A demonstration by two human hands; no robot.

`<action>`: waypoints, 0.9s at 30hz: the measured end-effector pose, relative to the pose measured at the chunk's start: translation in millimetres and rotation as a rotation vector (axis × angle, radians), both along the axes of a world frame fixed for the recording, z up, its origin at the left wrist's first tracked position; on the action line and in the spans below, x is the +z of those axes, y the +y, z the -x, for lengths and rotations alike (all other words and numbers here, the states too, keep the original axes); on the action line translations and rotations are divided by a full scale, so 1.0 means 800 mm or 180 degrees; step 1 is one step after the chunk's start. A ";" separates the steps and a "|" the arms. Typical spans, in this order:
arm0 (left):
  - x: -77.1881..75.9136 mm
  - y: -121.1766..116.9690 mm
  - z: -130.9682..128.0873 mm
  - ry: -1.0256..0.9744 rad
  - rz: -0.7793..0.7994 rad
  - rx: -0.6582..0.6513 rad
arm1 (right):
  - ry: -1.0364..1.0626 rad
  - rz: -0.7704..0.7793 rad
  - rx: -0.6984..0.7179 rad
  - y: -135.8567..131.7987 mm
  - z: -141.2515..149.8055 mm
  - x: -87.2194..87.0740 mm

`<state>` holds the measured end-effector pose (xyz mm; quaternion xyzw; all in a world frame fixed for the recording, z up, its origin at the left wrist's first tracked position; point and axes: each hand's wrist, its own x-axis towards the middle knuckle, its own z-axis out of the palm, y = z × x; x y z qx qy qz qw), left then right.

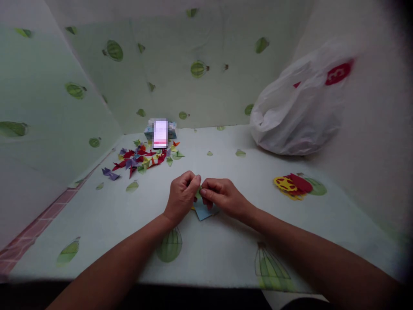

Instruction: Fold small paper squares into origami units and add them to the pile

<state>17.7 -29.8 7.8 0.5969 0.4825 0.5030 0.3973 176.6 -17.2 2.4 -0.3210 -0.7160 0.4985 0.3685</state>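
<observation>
Near the middle of the table, my left hand (182, 196) and my right hand (226, 196) meet with bent fingers. Pinched between both thumbs and fingertips is a small piece of folded green paper (198, 193), mostly covered by the fingers. Directly beneath the hands lies light blue square paper (203, 212), one corner pointing towards me. A bit of yellow shows at its left edge, under my left hand.
A heap of colourful folded paper cranes (138, 159) lies at the back left. Behind it a phone (160, 134) leans on a tissue box (173, 130). A white plastic bag (297, 116) stands back right, with yellow (285, 184) and red paper cut-outs (301, 183) nearer me.
</observation>
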 end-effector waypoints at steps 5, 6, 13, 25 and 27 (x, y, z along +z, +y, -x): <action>-0.001 0.009 0.002 -0.0424 0.0148 -0.0424 | -0.0083 -0.0219 -0.0456 0.008 -0.008 0.004; -0.001 0.011 0.003 -0.0487 0.0200 -0.0513 | -0.0057 -0.0261 -0.0536 0.011 -0.009 0.004; -0.003 0.014 0.003 -0.0645 0.0209 -0.0480 | 0.0683 0.0430 -0.0266 0.019 -0.008 -0.005; -0.003 0.013 0.004 -0.1043 0.0217 -0.0626 | 0.1060 0.0843 -0.0033 0.017 -0.010 -0.001; -0.005 0.014 0.005 -0.1190 0.0308 -0.0676 | 0.1077 0.0816 0.0001 0.017 -0.010 0.000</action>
